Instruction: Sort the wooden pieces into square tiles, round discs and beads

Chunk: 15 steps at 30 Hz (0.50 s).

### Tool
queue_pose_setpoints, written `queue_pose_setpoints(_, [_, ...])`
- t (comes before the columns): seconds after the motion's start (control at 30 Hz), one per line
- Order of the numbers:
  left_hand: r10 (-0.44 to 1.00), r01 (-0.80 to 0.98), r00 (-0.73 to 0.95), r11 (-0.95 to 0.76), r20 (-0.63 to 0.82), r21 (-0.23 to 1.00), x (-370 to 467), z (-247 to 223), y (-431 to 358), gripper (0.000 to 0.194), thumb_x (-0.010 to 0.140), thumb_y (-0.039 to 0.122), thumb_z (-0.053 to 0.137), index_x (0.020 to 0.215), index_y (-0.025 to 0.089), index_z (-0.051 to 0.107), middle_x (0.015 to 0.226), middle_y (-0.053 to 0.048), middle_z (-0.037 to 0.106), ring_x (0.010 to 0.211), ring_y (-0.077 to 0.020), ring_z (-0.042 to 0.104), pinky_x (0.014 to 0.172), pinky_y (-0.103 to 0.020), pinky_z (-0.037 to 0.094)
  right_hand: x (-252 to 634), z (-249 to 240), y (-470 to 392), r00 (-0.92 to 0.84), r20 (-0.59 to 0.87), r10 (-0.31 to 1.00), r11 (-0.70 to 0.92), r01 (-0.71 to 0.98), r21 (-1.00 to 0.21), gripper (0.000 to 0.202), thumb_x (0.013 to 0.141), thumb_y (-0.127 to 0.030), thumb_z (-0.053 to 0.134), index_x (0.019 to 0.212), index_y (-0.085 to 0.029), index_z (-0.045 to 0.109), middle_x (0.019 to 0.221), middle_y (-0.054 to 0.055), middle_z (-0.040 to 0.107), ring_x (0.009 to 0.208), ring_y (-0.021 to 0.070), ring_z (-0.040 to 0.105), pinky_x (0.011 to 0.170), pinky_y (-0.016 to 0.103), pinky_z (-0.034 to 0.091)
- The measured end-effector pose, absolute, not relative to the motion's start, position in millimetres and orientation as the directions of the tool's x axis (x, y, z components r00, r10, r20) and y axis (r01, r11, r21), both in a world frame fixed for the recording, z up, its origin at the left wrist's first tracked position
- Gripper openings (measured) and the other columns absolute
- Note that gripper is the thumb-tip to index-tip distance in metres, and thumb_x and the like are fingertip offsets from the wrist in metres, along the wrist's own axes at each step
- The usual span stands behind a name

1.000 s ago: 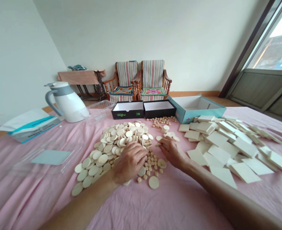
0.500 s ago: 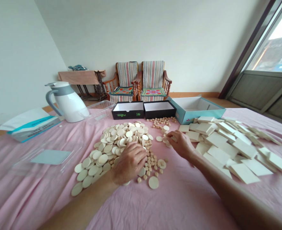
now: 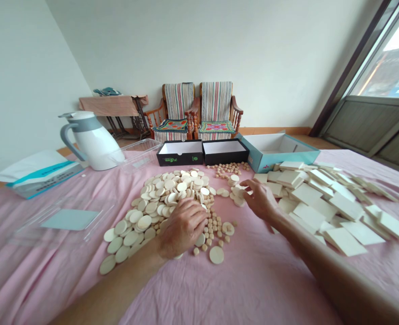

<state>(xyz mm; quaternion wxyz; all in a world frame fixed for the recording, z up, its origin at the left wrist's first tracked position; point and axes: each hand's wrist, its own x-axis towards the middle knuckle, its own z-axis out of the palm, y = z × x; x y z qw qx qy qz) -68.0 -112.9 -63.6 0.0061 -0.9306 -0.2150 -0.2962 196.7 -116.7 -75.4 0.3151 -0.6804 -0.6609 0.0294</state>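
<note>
My left hand (image 3: 184,225) rests on the near right side of a pile of round wooden discs (image 3: 151,206). Its fingers curl down close together, and the tips are hidden, so what they hold cannot be made out. Small wooden cubes (image 3: 214,222) lie just right of it, among a few loose discs. My right hand (image 3: 260,198) is beside a smaller cluster of discs (image 3: 238,195), thumb and forefinger apart, with nothing seen between them. Square wooden tiles (image 3: 311,219) are heaped to the right of that hand.
Two black boxes (image 3: 179,159) and a light blue box (image 3: 274,159) stand along the back. More cubes (image 3: 231,169) lie before them. At left are a white jug (image 3: 99,144), clear plastic trays (image 3: 98,225) and a blue-white packet (image 3: 44,176), all on pink cloth (image 3: 199,293).
My right hand has drawn back to the right from the small disc cluster, and its fingers have opened. My left hand stays at the pile. The view has shifted slightly.
</note>
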Motion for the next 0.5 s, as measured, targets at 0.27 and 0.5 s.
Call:
queue_pose_setpoints(0.27, [0.391,0.4,0.728,-0.91,0.563,0.114,-66.9,-61.5,-113.9,0.013,0.088,0.013,0.053,0.091,0.017,0.065,0.087,-0.005,0.067,0.092,-0.018,0.059,0.094,-0.041,0.044,158.7,-68.5,-115.4,-0.136,0.409,0.902,0.292,0.891,-0.347,0.027,0.08,-0.01,0.05,0.105,-0.017,0.061,0.104,0.01,0.062,0.096,0.0213,0.054,0.081,0.032,0.042])
queue_pose_setpoints(0.5, [0.379,0.387,0.736,-0.915,0.56,0.11,-68.6,-61.4,-115.3,0.012,0.088,0.014,0.053,0.092,0.016,0.065,0.086,-0.005,0.067,0.092,-0.0184,0.057,0.094,-0.04,0.043,126.8,-66.4,-78.7,-0.226,0.308,0.924,0.311,0.912,-0.266,0.03,0.073,-0.01,0.056,0.103,-0.009,0.06,0.102,0.015,0.062,0.1,0.0238,0.052,0.089,0.035,0.037])
